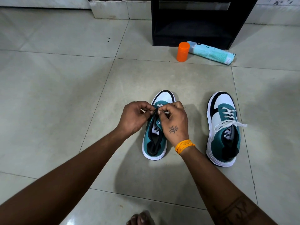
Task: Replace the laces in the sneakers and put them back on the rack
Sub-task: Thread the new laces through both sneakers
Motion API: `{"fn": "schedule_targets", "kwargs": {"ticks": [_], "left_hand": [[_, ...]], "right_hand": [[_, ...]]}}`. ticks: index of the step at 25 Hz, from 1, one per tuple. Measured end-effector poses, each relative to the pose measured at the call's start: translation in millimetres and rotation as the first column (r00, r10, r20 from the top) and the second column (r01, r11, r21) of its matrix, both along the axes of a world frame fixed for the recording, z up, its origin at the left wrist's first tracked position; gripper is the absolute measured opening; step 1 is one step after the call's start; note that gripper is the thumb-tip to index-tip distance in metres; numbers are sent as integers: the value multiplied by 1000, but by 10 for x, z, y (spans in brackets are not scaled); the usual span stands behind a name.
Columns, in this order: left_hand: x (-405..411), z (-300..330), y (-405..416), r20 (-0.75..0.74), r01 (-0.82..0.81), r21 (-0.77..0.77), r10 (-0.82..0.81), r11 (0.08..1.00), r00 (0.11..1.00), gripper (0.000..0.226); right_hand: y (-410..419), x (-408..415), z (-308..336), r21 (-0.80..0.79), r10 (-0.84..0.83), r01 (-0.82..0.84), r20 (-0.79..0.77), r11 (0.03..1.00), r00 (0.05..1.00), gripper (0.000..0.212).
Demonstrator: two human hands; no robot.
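"PUMA" reads on both sneaker tongue labels [228, 135]; the blue packet's [211, 53] print seems illegible.

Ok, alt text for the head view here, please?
Both hands, left and right, pinch a white lace at a teal-and-white sneaker on the tiled floor. Its laced twin sits to the right, before a black rack.

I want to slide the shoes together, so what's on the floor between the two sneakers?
Only bare floor tile between the sneaker being laced and the laced sneaker, in the head view; the right hand and wrist hang over part of the gap.
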State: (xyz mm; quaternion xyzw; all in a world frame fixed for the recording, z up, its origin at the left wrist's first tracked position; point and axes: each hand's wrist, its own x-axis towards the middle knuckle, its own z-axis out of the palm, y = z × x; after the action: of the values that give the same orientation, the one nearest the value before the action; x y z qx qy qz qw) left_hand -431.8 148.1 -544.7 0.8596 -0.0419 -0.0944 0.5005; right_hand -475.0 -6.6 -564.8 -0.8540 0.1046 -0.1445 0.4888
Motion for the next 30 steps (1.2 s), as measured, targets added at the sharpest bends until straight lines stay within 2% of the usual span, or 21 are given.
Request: {"fn": "schedule_targets", "kwargs": {"ticks": [3,5,8,10,12,13,14,16,17,19,21,23,26,28,29,30], "left_hand": [[-8,3,-7,-9,-11,-19,10,1000,1000,11],[-12,0,-25,16,-21,22,20,1000,1000,10],[-45,16,-58,58,-42,89,37,995,998,11],[-73,26,-60,-22,-125,17,125,992,992,13],[-91,16,-19,-185,-245,-42,233,969,955,15],[-99,-2,18,-251,-274,-4,265,962,931,17],[-97,-25,66,-284,-246,108,267,963,921,18],[-111,-60,190,-295,-36,421,174,906,939,18],[-137,-78,220,-299,52,510,121,859,947,17],[-180,-104,217,-220,71,510,50,857,974,13],[-217,-52,141,15,-41,376,39,926,999,6],[-198,-17,74,199,-37,221,-8,975,980,10],[-157,-49,35,314,16,223,-88,975,945,9],[-130,-62,89,301,-33,409,-101,912,948,9],[-119,-42,127,204,-10,585,-135,811,970,10],[-115,-4,166,60,69,751,-171,657,983,12]], "right_hand": [[24,3,-36,74,-33,34,-11,997,999,9],[47,0,-37,126,-50,51,-10,991,999,10],[81,-92,16,105,-88,85,24,991,996,14],[121,-234,32,48,-82,79,68,996,994,24],[175,-377,9,-29,-55,57,90,998,994,26],[193,-432,-10,-52,-51,56,94,997,994,25],[202,-463,-29,-61,-57,63,100,996,993,25],[228,-498,-50,-47,-86,92,111,995,990,27],[236,-518,-51,-33,-98,103,113,994,989,29],[238,-536,-46,-10,-100,102,117,995,988,31],[228,-528,-50,7,-83,83,113,997,990,31],[226,-527,-49,18,-80,78,110,997,991,31],[217,-533,-51,27,-81,78,119,997,990,30],[215,-544,-58,21,-80,78,121,997,989,29],[208,-545,-56,24,-78,76,121,997,990,29],[201,-546,-51,30,-75,72,120,997,990,29]]}}
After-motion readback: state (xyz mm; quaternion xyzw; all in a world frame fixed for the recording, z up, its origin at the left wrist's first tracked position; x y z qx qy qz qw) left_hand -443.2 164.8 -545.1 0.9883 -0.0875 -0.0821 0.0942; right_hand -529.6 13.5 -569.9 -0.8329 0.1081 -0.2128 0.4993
